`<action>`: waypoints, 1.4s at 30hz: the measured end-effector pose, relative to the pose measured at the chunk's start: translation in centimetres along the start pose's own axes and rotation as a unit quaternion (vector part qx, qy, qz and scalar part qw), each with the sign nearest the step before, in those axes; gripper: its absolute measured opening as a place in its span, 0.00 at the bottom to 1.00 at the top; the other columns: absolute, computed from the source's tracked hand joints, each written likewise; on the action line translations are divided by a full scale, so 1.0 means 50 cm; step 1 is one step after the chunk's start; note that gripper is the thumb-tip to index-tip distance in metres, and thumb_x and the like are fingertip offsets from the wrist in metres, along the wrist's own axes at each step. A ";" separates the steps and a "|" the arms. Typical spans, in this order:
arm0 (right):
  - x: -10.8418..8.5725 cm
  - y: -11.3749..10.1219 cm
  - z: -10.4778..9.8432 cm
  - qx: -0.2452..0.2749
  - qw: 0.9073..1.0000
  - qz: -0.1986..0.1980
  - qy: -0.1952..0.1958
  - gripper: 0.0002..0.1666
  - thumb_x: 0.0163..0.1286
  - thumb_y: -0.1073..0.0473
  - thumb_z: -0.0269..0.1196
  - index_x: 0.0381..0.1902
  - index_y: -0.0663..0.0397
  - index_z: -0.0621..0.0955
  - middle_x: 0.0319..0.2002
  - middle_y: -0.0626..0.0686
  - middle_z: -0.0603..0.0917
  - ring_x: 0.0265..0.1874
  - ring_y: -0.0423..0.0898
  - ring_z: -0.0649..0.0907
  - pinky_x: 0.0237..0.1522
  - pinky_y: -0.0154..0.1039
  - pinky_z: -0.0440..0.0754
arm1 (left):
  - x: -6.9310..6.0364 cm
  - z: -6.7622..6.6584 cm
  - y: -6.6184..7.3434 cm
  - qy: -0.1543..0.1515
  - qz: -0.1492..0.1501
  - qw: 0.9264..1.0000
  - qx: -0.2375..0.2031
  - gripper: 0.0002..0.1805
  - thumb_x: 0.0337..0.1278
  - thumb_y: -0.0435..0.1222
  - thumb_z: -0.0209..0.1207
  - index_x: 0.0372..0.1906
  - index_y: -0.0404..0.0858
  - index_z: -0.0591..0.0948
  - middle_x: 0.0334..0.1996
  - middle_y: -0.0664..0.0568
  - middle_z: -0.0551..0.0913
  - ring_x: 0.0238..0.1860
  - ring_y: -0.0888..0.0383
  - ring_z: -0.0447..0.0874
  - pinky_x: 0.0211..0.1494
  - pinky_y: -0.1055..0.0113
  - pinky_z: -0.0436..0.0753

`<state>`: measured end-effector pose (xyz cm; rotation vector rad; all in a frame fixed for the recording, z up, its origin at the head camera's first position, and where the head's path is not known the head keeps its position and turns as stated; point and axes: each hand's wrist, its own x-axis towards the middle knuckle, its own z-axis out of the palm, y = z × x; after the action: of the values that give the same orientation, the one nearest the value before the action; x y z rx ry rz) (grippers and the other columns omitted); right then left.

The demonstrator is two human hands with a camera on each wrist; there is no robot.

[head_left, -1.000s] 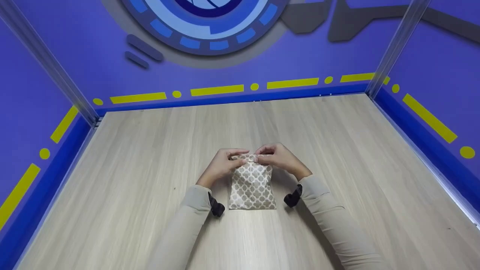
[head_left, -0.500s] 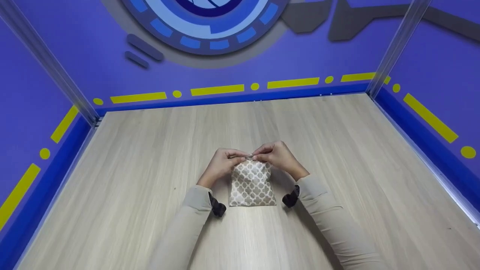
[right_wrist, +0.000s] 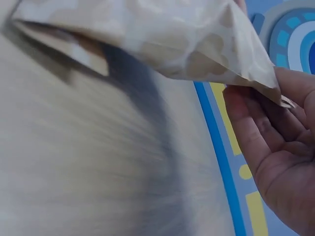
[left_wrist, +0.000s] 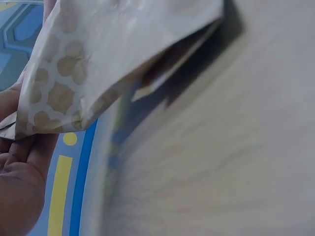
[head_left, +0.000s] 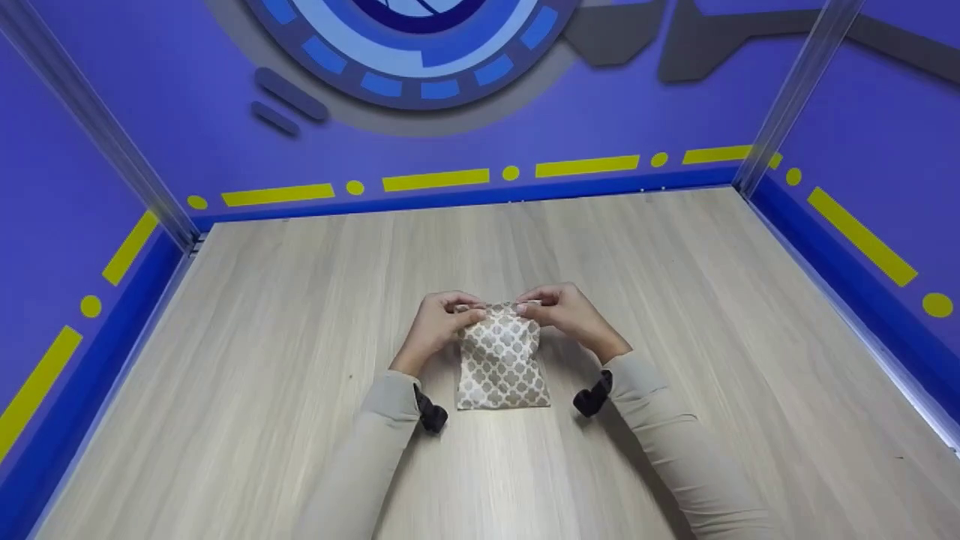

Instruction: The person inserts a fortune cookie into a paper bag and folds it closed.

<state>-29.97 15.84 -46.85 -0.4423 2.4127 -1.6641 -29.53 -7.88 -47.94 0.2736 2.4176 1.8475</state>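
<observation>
A small paper bag (head_left: 501,364) with a beige and white quatrefoil pattern stands between the two hands in the head view, its lower end on the wooden table. The left hand (head_left: 435,324) pinches the bag's top left corner between thumb and fingers. At the top right corner, the right hand (head_left: 574,315) grips the edge in the same way. Both wrist views show the bag (left_wrist: 64,88) from its side, with the lower end folded and a gap under the fold. In the right wrist view the right hand's fingers (right_wrist: 251,125) lie behind the bag's edge. What the bag contains is hidden.
The wooden table (head_left: 300,300) is bounded by blue-purple panels (head_left: 480,135) with yellow dashes at the back and both sides. Metal posts (head_left: 795,97) stand at the back corners. Black straps (head_left: 592,394) are worn at both wrists.
The hands came together at the middle of the bag's top edge, then spread apart to its corners. The bag's top has shifted slightly away from the person.
</observation>
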 end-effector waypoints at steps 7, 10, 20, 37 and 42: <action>-0.001 0.005 -0.003 -0.015 0.999 -0.035 0.031 0.13 0.63 0.60 0.66 0.41 0.64 0.86 0.35 0.58 0.88 0.24 0.36 0.78 0.28 0.30 0.77 | 0.001 -0.012 -0.001 -0.050 0.056 0.996 0.052 0.12 0.60 0.33 0.61 0.45 0.31 0.85 0.42 0.41 0.87 0.36 0.64 0.82 0.40 0.73 0.79; -0.003 0.006 -0.008 -0.013 0.999 -0.034 0.023 0.14 0.63 0.59 0.66 0.42 0.63 0.86 0.37 0.58 0.88 0.26 0.35 0.80 0.30 0.28 0.78 | 0.000 -0.014 -0.001 -0.071 0.054 0.995 0.040 0.12 0.62 0.30 0.57 0.48 0.29 0.83 0.44 0.39 0.86 0.37 0.64 0.83 0.41 0.73 0.81; -0.003 0.006 -0.033 0.087 0.996 0.033 -0.011 0.20 0.66 0.59 0.64 0.50 0.69 0.81 0.43 0.61 0.86 0.35 0.43 0.87 0.43 0.41 0.84 | 0.000 -0.021 -0.005 -0.062 0.036 0.997 -0.031 0.13 0.63 0.28 0.56 0.49 0.25 0.81 0.47 0.36 0.84 0.36 0.67 0.84 0.41 0.72 0.83; 0.001 0.009 -0.029 0.104 0.992 0.009 0.066 0.16 0.64 0.63 0.65 0.46 0.72 0.82 0.36 0.53 0.88 0.31 0.41 0.87 0.40 0.39 0.85 | 0.001 -0.027 0.008 0.026 -0.004 0.998 -0.062 0.09 0.54 0.28 0.64 0.40 0.28 0.84 0.35 0.46 0.86 0.34 0.61 0.84 0.42 0.64 0.85; 0.004 0.011 -0.032 0.102 0.992 0.015 0.069 0.18 0.64 0.63 0.65 0.47 0.72 0.82 0.35 0.50 0.88 0.30 0.38 0.85 0.38 0.37 0.85 | 0.004 -0.027 0.009 0.035 0.008 0.998 -0.048 0.09 0.56 0.27 0.61 0.42 0.28 0.85 0.36 0.43 0.86 0.31 0.63 0.83 0.40 0.65 0.85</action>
<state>-30.73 17.34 -46.81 -0.2658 2.2934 -1.9617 -29.94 -9.00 -47.16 0.2260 2.3688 2.0056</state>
